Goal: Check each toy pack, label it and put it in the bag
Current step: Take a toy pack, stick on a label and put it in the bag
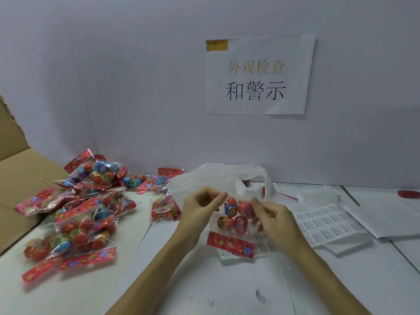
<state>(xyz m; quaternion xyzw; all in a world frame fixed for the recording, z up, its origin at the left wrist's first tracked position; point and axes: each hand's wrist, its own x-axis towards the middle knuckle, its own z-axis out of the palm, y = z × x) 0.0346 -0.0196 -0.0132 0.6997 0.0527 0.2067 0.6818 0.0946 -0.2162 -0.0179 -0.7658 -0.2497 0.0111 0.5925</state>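
Held pack: a clear crinkly toy pack (234, 221) is hanging upside down between both hands, its red flowered header card at the bottom, smooth egg-shaped toys bunching inside; probably being turned over for checking.
Left hand: the left hand (200, 205) is pinching the pack's top left film edge, fingers curled in close.
Right hand: the right hand (270, 218) is pinching the opposite edge, thumb and forefinger nearly closed on the film, the other fingers loosely bent.
Bag: a thin, translucent white carrier bag (218, 178) is lying just behind the hands, mouth slumping open towards them, apparently ready for drop-in.
Labels: a label sheet (327, 223) of small printed stickers is lying flat just beside the right hand, within easy reach.
Waiting stock: a heap of packs (75, 212) is spilling from a cardboard box (13, 169) on the left, glossy and slippery-looking.
Wall: a paper sign (259, 75) is hanging behind the table.
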